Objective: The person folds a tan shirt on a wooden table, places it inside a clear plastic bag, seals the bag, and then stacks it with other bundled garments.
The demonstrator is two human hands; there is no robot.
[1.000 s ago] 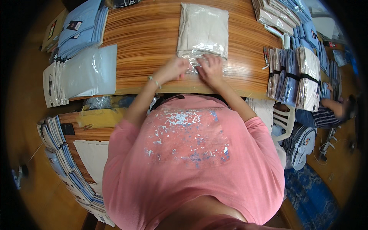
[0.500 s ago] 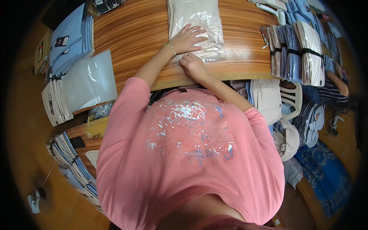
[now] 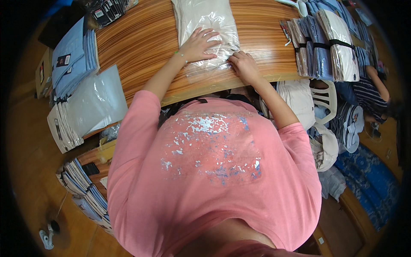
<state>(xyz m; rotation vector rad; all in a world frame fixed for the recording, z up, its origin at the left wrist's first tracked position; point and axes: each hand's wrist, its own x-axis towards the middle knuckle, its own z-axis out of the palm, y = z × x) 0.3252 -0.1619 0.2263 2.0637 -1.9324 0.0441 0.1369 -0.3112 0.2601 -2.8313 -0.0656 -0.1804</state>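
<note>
A beige folded garment point(image 3: 203, 15) lies in a clear plastic bag point(image 3: 199, 72) on the wood-grain table, its near end toward me. My left hand point(image 3: 198, 46) rests flat on the bag with fingers spread, pressing its lower part. At the bag's near right corner, my right hand point(image 3: 245, 67) has its fingers closed together on the plastic edge. The fingertips partly hide what they pinch.
Banded stacks of bagged garments point(image 3: 336, 45) stand at the table's right, near a white handled tool point(image 3: 299, 6). Blue folded shirts point(image 3: 70, 55) and frosted plastic bags point(image 3: 94, 96) lie at the left. A co-worker's arm point(image 3: 377, 83) shows at far right, beyond a white chair point(image 3: 327, 103).
My right hand has slid rightward along the bag's near edge, from beside my left wrist to the right corner. My left hand stays spread on the bag. The whole view has shifted a little.
</note>
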